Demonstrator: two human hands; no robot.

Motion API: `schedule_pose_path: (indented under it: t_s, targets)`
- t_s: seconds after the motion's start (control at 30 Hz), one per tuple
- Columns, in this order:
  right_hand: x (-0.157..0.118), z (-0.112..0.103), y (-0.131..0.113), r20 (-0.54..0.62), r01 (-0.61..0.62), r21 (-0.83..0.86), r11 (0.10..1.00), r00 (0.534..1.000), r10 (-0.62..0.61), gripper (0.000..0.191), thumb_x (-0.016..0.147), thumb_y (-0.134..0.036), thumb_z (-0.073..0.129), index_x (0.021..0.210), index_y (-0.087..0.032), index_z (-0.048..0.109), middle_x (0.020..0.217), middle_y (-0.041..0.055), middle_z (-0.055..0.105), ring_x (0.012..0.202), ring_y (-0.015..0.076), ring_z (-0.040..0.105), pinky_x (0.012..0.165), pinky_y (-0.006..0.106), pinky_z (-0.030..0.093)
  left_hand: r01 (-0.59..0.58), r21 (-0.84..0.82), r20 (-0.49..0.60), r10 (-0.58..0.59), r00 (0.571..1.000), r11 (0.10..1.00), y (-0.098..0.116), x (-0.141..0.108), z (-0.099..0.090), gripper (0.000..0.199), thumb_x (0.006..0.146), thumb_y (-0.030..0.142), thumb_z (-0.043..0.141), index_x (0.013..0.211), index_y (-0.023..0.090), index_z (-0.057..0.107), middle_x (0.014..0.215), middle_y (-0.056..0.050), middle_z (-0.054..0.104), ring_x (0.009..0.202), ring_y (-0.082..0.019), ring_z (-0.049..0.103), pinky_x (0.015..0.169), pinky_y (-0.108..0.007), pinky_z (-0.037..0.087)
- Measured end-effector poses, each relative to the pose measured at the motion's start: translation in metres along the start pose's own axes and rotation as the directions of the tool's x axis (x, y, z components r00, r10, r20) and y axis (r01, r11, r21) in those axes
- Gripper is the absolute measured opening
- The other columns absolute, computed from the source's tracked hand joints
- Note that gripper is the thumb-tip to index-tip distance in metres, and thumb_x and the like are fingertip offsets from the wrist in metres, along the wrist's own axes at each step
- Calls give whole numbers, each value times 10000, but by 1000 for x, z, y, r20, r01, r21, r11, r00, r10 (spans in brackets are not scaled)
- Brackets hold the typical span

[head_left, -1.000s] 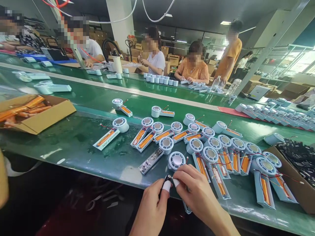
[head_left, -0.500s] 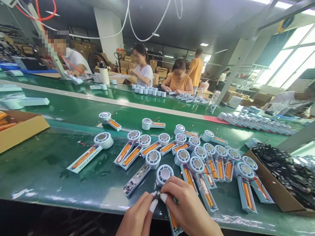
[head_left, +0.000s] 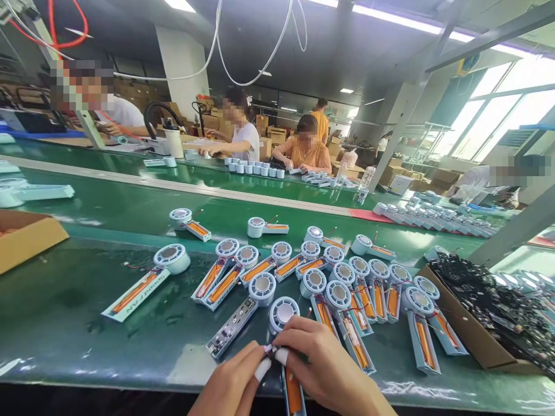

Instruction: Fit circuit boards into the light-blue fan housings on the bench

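My left hand (head_left: 234,378) and my right hand (head_left: 323,361) meet at the table's front edge, fingers pinched together on a small connector (head_left: 269,349). White covers sit on a fingertip of each hand. Beneath my right hand lies a pale blue fan unit (head_left: 284,315), its round head up and an orange battery (head_left: 293,393) in its open handle. Just left of it, another fan (head_left: 262,289) has a circuit board (head_left: 232,328) over its handle. Part of the connector is hidden by my fingers.
Several open fans (head_left: 338,294) with orange batteries spread across the green table (head_left: 56,306). A cardboard box of black circuit boards (head_left: 485,300) stands at the right, another box (head_left: 32,240) at the left. People (head_left: 245,138) sit across the conveyor.
The view has tilted and shifted slightly, so the fans appear a little further left. My hands stay together at the connector. Across the conveyor, a person's arm now reaches out to the left.
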State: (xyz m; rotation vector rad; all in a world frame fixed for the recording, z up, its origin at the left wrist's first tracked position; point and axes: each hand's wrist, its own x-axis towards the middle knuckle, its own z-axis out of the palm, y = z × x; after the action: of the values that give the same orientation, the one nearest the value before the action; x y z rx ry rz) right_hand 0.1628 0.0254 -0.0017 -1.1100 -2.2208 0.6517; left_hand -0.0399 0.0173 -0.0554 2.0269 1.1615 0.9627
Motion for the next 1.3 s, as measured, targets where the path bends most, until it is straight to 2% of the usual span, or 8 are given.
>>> schedule_pose_path:
  t_s: [0.2,0.33,0.5,0.7,0.83,0.93,1.03,1.3]
  targets:
    - [2,4,2,-37,7,-40,999,999,-8,213,983,-172,515,992,-237,717,906,27,688,814,166,659,736,250,506,50,34,56,-52,997,998,18,5,-4,278,959,234,401,835,252,650,842,-37,706,742,-201,685,630,-238,495]
    - [-9,-3,6,-141,-38,20,999,989,41,180,963,-253,590,1115,-251,686,1058,47,705,925,186,682,825,274,542,176,-14,-32,-176,984,984,19,-6,0,338,974,339,395,953,247,719,896,-68,745,820,-233,715,755,-286,550]
    - [-31,-12,13,-401,-310,-19,951,873,277,211,957,-345,576,1109,-246,684,984,53,731,746,183,688,665,281,574,408,-88,-159,-417,895,909,13,-23,11,510,954,471,410,1312,195,648,884,-105,776,892,-300,732,814,-376,572]
    - [-38,-11,6,-183,-189,-67,980,968,174,202,997,-286,539,1101,-313,711,1015,8,770,875,178,733,734,248,572,424,-248,-185,-472,862,871,17,-27,20,433,969,446,435,1336,259,569,984,-79,771,693,-212,678,715,-312,554]
    - [-27,-2,4,-338,-140,33,990,930,143,181,966,-262,586,1111,-292,691,972,2,792,873,177,757,766,232,577,447,-319,-196,-519,832,836,30,-27,21,387,961,426,432,1291,264,553,983,-70,770,638,-188,646,684,-300,537]
    - [-12,11,2,-363,-180,242,954,895,261,143,929,-295,640,1062,-251,664,872,6,784,797,173,751,704,219,581,443,-336,-157,-513,844,832,36,-28,22,321,969,417,404,1225,273,533,1012,-61,749,659,-179,643,628,-278,510]
    - [0,21,-3,-238,-205,380,902,920,310,78,917,-296,657,935,-235,702,811,-2,762,743,155,719,675,207,559,449,-306,-126,-503,855,840,33,-30,20,273,985,422,392,1190,277,501,869,-22,701,665,-181,634,585,-260,478]
    - [-4,14,-7,-94,-189,290,938,970,225,236,969,-247,574,1128,-267,747,1002,20,751,930,173,705,820,244,538,396,-160,-62,-410,910,904,32,-32,11,208,996,312,347,1027,275,550,774,0,633,670,-178,621,558,-233,457]
